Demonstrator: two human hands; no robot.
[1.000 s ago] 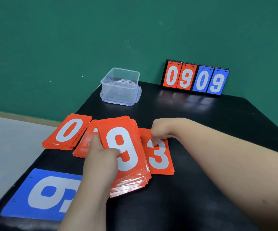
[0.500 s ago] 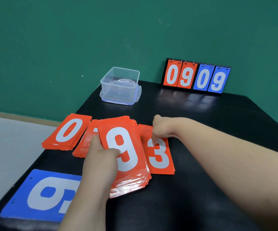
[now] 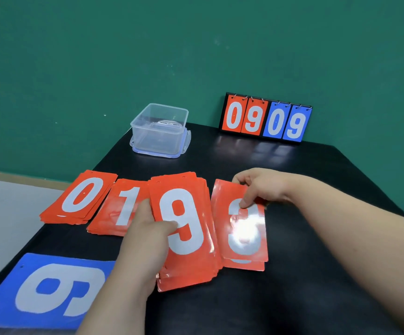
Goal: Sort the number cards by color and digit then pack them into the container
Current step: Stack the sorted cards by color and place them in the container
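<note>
A: Fingers [image 3: 244, 203] first. Your right hand [image 3: 261, 187] has them curled and pinching the far end of the red 3 card [image 3: 242, 228], one fingertip down on its face.

B: Where does that card sit?

A: It's at the right end of the red row, just beside the red 9 stack [image 3: 186, 240]. Glare washes out the middle of the digit. Another red card [image 3: 244, 266] shows under its near edge, but so little of that digit shows that I can't read it.

B: Left side?

A: Your left hand [image 3: 145, 240] grips the red 9 stack, thumb flat on the top face and the other fingers hidden beneath. The stack's near end is fanned out.

B: Rest of the row?

A: The red 1 pile [image 3: 121, 209] is to the left, partly behind your left hand. The red 0 pile [image 3: 82, 197] is further left, overlapping the table [image 3: 293, 262] edge. A blue card [image 3: 51, 288] lies at the near left corner, its white digit turned sideways to you.

B: Container?

A: The clear container [image 3: 160, 131] stands open-topped on its lid [image 3: 187, 141] at the far left of the table, well apart from all the cards. The scoreboard [image 3: 266, 119] stands upright against the green wall [image 3: 99, 68] to its right, showing red 0 9 and blue 0 9.
</note>
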